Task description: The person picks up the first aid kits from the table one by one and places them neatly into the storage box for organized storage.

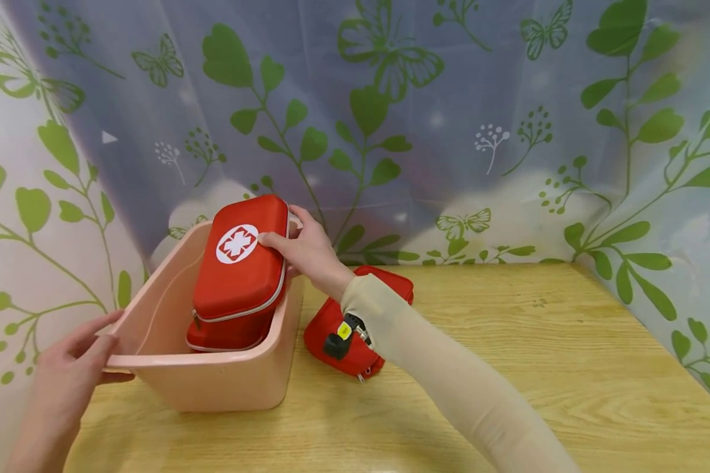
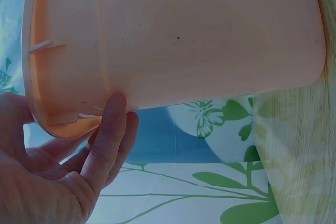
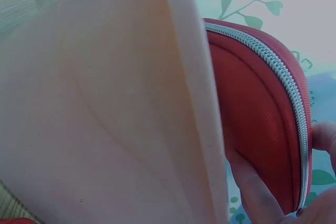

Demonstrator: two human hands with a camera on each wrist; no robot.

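Note:
A red zip-up first-aid case (image 1: 236, 276) with a white cross emblem leans inside a pink plastic bin (image 1: 236, 387), over another red case (image 1: 231, 336). My right hand (image 1: 310, 246) grips the upper case by its right edge, thumb on the front near the emblem. In the right wrist view the silver zipper of this case (image 3: 257, 103) shows beyond the bin rim (image 3: 197, 98). At the bin's near left corner my left hand (image 1: 77, 358) holds the rim. The left wrist view shows the left hand (image 2: 79, 166) with its fingers around that corner.
Beside the bin, partly under my right forearm, a further red case (image 1: 346, 328) lies on the wooden table (image 1: 509, 368). A leaf-and-butterfly patterned curtain (image 1: 449, 131) hangs behind the table and at both sides.

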